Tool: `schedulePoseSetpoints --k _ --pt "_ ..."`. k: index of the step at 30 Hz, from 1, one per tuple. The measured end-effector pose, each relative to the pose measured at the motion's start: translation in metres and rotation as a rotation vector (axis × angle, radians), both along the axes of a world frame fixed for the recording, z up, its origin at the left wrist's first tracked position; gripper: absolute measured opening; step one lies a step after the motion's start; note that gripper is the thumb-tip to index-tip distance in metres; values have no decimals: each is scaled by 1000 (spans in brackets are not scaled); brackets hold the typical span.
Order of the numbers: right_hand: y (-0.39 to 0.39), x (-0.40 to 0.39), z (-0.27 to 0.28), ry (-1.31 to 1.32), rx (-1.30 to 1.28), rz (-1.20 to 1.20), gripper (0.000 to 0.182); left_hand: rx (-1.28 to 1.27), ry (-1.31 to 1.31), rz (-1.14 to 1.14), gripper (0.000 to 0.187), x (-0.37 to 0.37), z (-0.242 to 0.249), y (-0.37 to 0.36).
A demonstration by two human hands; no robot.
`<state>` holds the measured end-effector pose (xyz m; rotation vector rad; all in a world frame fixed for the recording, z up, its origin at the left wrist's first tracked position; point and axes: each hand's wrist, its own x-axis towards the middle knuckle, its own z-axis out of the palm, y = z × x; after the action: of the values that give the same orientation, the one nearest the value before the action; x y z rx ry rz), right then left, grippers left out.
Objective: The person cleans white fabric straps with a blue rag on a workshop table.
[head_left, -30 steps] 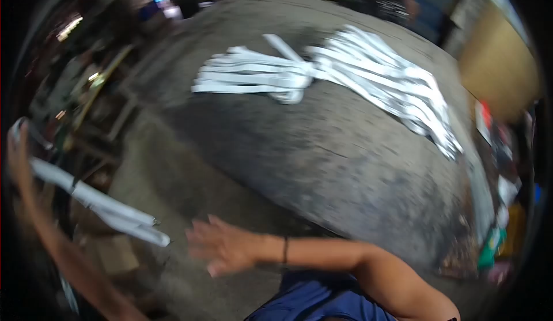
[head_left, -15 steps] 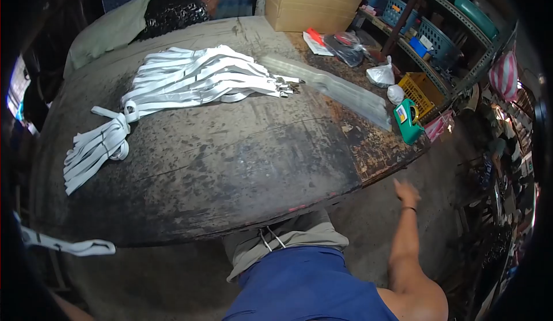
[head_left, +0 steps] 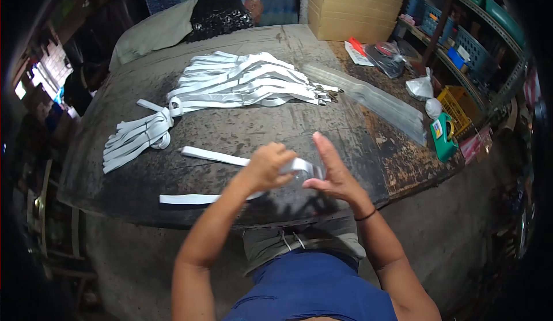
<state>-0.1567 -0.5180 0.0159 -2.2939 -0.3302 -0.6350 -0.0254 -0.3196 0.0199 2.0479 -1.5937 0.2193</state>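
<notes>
- Left hand (head_left: 266, 165) closed on a white strap (head_left: 230, 161), fingers curled over it near the looped end, above the near edge of the table (head_left: 242, 133).
- Right hand (head_left: 331, 174) just beside it, fingers extended and mostly apart, thumb side touching the strap's fold (a small shiny bit shows between the hands, too blurred to identify).
- Cannot tell whether the right hand actually pinches the strap or only rests against it.
- Strap doubled back: upper run lying on the tabletop toward the left, lower run ending near the table's front edge.
- Farther back on the table: big fanned pile of white straps (head_left: 247, 82), metal clips at the right-hand ends.
- Left of the pile: smaller tied bundle of straps (head_left: 138, 136), knotted at the top, loose ends splayed toward the left edge.
- Right side of table: long clear plastic sleeves (head_left: 374, 99), green tape dispenser (head_left: 443, 136) near the corner, white plastic bags (head_left: 420, 87) behind it.
- Cardboard boxes (head_left: 357, 4) stacked at the far edge; yellow crate (head_left: 458, 105) and shelves beyond.
</notes>
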Motion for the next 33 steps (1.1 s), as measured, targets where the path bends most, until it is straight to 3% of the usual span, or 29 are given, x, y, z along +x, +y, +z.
schedulePoseSetpoints --k 1,3,4,5,6,7,8,10,11,13,17,20,23,33 --pt "0 6 -6 3 4 17 94 -35 11 -26 37 -9 -10 -9" --pt "2 15 -20 494 395 123 90 -4 6 44 58 -15 -35 -14" --pt "-7 18 -34 519 408 111 74 8 14 56 58 -15 -45 -9" --pt "-16 17 -37 529 414 122 74 -38 93 88 73 -15 -51 -4" --pt "-26 15 -37 591 411 138 63 -88 174 120 88 -15 -57 0" --pt "-35 12 -38 657 409 152 52 -82 186 128 88 -17 -65 4" --pt "-42 7 -31 673 415 154 52 84 195 177 99 -19 -72 10" --pt "-57 -1 -14 641 86 36 36 304 249 219 115 -18 -87 18" --pt "-64 -3 -14 656 93 26 36 311 263 207 115 -18 -90 19" --pt "-80 -9 -15 689 -205 -145 34 416 87 221 115 -17 -93 18" --pt "-107 -27 -54 633 -238 -297 37 483 76 297 115 -17 -90 16" --pt "-108 -33 -46 662 -201 -407 37 524 88 373 100 -11 -91 29" --pt "-111 -36 -51 602 -202 -414 37 506 102 508 78 -2 -93 51" --pt "-114 -40 -55 493 -218 -390 31 515 174 623 74 4 -93 93"
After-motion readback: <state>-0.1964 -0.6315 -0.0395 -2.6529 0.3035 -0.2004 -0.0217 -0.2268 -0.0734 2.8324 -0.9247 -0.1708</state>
